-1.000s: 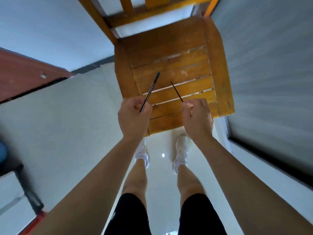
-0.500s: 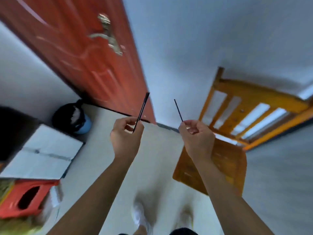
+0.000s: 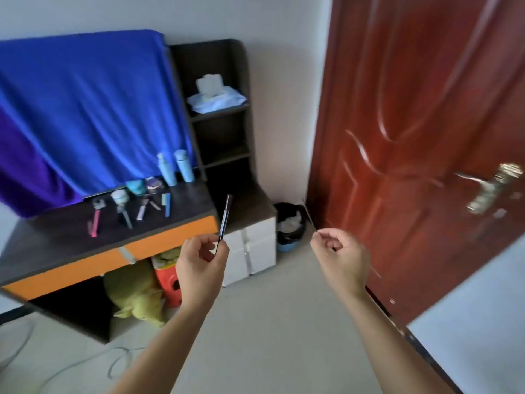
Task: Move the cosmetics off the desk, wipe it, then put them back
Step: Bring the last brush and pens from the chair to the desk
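Observation:
My left hand [image 3: 200,265] pinches a thin black cosmetic pencil [image 3: 225,218] that stands nearly upright. My right hand [image 3: 339,258] pinches a finer dark stick [image 3: 310,217] by its lower end. Both hands hang in the air to the right of the dark desk [image 3: 56,240] with its orange front. On the desk stand two light blue bottles [image 3: 174,170], a teal jar [image 3: 135,186], a purple jar [image 3: 153,184] and a white jar [image 3: 119,197]. Several small tools lie in front of them, among them a pink one [image 3: 95,223] and a blue one [image 3: 167,204].
A blue cloth [image 3: 85,109] hangs behind the desk. A dark shelf [image 3: 224,132] holds a tissue pack [image 3: 211,93]. White drawers [image 3: 251,248], a black bin [image 3: 289,223] and a red door [image 3: 412,137] are to the right. A red stool [image 3: 169,282] and a yellow bag [image 3: 133,294] sit under the desk.
The view swung from the wooden chair past the door to the desk. Both hands keep hold of their sticks and are now close to the desk.

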